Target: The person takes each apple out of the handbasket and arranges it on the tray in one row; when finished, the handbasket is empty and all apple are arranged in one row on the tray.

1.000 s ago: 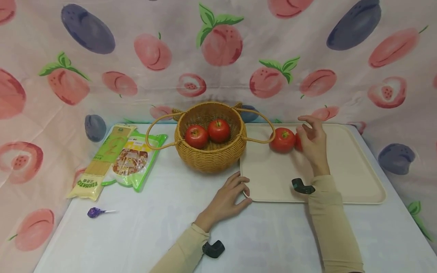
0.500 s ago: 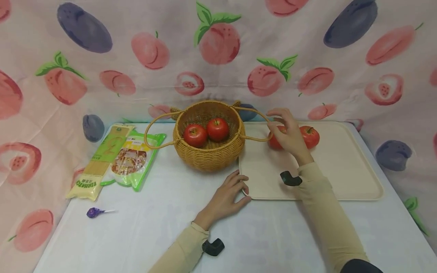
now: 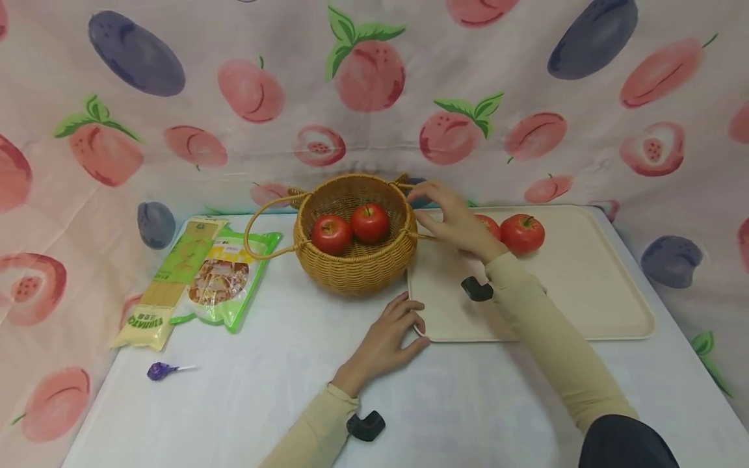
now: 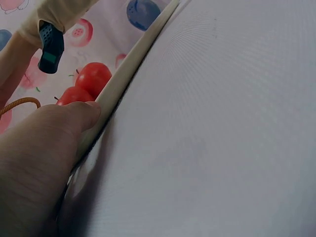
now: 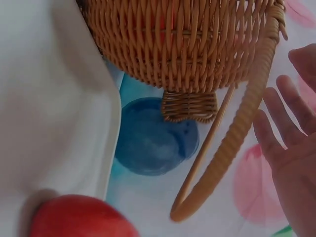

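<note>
My left hand (image 3: 386, 341) grips the near left corner of a cream tray (image 3: 573, 299), its thumb (image 4: 81, 114) along the rim in the left wrist view. Over the right handle (image 5: 242, 126) of a wicker basket (image 3: 354, 279) is my right hand (image 3: 456, 224), holding nothing, its fingers spread beside that handle in the right wrist view. Two red apples sit inside the basket, one apple (image 3: 331, 234) left of the other apple (image 3: 370, 222). On the tray lie two more, a right apple (image 3: 523, 234) and a left apple (image 3: 489, 225) partly hidden behind my right hand.
Left of the basket, a noodle packet (image 3: 170, 279) overlaps a green and white food bag (image 3: 225, 276). A purple lollipop (image 3: 160, 371) lies near the table's left edge. A fruit-print cloth (image 3: 374, 143) hangs right behind basket and tray.
My right hand has moved left from the right apple, past the left apple, to the basket's right handle. The left hand keeps its place at the tray corner.
</note>
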Available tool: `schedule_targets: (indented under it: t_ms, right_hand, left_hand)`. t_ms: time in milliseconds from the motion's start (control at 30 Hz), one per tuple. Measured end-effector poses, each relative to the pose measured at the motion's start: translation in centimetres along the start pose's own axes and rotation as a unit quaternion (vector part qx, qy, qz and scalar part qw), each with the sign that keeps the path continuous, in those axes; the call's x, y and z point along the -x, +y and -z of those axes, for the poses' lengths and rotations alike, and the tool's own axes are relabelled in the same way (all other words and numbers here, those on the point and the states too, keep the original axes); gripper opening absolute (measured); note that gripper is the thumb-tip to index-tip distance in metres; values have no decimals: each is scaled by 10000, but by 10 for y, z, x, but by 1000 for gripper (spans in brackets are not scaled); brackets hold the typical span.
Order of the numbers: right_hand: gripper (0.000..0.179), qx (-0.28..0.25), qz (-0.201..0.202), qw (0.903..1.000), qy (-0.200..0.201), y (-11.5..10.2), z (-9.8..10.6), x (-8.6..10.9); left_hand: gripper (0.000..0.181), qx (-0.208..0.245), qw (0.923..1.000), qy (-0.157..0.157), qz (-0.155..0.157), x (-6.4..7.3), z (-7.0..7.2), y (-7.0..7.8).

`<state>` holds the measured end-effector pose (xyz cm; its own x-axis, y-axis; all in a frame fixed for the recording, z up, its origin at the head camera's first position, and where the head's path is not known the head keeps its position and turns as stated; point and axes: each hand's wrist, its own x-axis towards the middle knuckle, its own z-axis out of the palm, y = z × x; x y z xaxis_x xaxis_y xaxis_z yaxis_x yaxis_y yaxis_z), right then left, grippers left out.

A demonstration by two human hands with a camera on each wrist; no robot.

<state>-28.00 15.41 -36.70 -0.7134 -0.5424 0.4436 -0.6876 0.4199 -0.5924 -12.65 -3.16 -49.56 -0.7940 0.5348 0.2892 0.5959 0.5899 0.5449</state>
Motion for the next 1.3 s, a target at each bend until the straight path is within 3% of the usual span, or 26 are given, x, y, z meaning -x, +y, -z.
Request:
schedule_targets:
  t_ms: [233, 433, 1033, 1300]
  right_hand:
    - [23, 227, 547, 9974, -403, -11, -5, -23]
    - [25, 684, 149, 9914, -1107, -21, -9, -36]
    - [29, 1069, -72, 9470, -3029, -27, -28, -77]
    - [31, 1681, -58, 9259, -3383, -27, -36, -87]
  left_hand:
    - [16, 73, 10000, 55, 8, 0, 2, 3]
    - [17, 100, 9999, -5, 2, 0, 1, 4]
    - [17, 76, 10000, -10, 45, -1, 2, 1]
    - [17, 76, 10000, 30, -14, 1, 0, 2]
